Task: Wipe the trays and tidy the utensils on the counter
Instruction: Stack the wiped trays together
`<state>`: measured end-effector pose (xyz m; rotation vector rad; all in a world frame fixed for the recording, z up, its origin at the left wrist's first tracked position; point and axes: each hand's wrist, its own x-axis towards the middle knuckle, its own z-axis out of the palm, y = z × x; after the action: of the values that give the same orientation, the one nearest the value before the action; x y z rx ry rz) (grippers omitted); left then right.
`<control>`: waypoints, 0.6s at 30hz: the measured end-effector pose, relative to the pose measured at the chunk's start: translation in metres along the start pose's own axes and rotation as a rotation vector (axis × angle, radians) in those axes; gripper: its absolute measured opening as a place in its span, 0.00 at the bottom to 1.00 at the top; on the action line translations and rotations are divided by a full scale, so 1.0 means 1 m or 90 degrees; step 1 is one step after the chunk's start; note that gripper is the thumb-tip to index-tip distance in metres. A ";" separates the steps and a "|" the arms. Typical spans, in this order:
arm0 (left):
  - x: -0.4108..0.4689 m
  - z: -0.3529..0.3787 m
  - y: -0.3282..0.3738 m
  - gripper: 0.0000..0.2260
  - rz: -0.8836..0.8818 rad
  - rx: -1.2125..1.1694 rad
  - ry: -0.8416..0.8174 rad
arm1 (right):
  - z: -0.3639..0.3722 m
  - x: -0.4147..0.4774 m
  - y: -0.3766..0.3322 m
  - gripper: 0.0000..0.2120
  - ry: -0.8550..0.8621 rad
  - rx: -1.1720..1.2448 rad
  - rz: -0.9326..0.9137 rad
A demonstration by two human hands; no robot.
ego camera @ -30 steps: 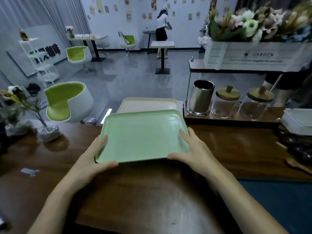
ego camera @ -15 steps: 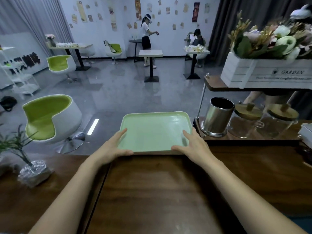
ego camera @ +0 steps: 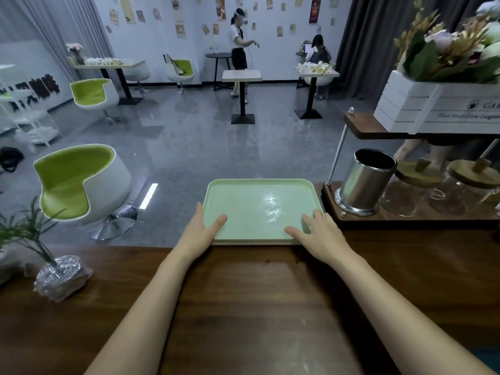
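Note:
A pale green tray (ego camera: 259,201) lies flat at the far edge of the dark wooden counter (ego camera: 257,307), on top of a cream tray whose edge (ego camera: 251,242) shows just beneath its near side. My left hand (ego camera: 201,230) holds the green tray's near left corner, thumb on the tray's surface and fingers along the outer rim. My right hand (ego camera: 320,234) rests on the near right corner with straight fingers and thumb lying on top. No utensils or cloth are in view.
Right of the trays, a wooden rack holds a steel utensil cup (ego camera: 364,182) and two glass jars with wooden lids (ego camera: 416,190); a white flower box (ego camera: 433,109) sits on its upper shelf. A small foil-wrapped plant (ego camera: 58,276) stands at the counter's left.
The green tray went from being held above the counter to lying on the cream tray at the far edge. Both hands stayed at its near corners. My view shifted left and up.

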<state>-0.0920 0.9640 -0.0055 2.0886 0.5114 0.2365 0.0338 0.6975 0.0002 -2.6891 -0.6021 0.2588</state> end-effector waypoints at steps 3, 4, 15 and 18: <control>0.002 0.007 -0.008 0.29 -0.007 0.053 0.029 | 0.006 0.002 0.001 0.32 0.001 -0.012 0.001; 0.003 0.008 -0.011 0.30 -0.003 0.066 0.035 | 0.007 0.003 0.002 0.32 0.000 -0.015 0.003; 0.001 0.021 0.000 0.32 -0.009 0.104 0.093 | 0.010 0.009 0.000 0.45 0.065 0.053 0.062; -0.006 0.023 -0.003 0.43 0.003 0.091 0.089 | 0.018 0.010 0.001 0.51 0.080 0.076 0.090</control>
<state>-0.0896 0.9452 -0.0207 2.2216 0.6235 0.3596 0.0386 0.7067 -0.0172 -2.6120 -0.3495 0.1568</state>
